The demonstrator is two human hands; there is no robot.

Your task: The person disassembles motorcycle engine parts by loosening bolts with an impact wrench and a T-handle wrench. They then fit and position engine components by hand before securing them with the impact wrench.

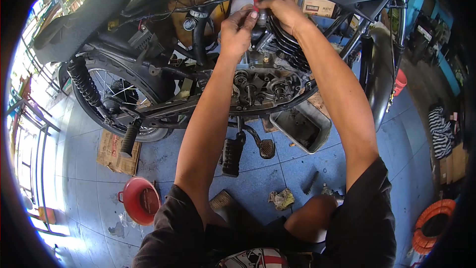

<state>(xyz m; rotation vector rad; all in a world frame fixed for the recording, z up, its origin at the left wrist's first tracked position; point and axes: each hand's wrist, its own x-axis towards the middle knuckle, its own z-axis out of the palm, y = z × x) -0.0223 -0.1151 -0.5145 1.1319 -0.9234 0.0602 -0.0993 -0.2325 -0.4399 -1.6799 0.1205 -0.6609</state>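
Both hands meet at the top of the motorcycle's engine (258, 87), under the tank. My left hand (236, 33) is closed, its thumb and fingers pressed together beside a small red part (256, 1); what lies between them is hidden. From the other side my right hand (283, 14) reaches in with bent fingers at the same part, their tips partly covered. Just below the fingertips is a ribbed metal piece (263, 17). The finned cylinder (287, 44) sits under my right wrist. Lower down, the engine's side is uncovered, with shafts and gears showing.
A grey metal pan (302, 126) with dark residue lies beneath the engine. The footpeg (231, 156) and brake pedal (267, 149) jut toward me. On the blue tiles are a red basin (141, 201), cardboard (119, 151) and a crumpled rag (281, 199). An orange ring (432, 226) lies at right.
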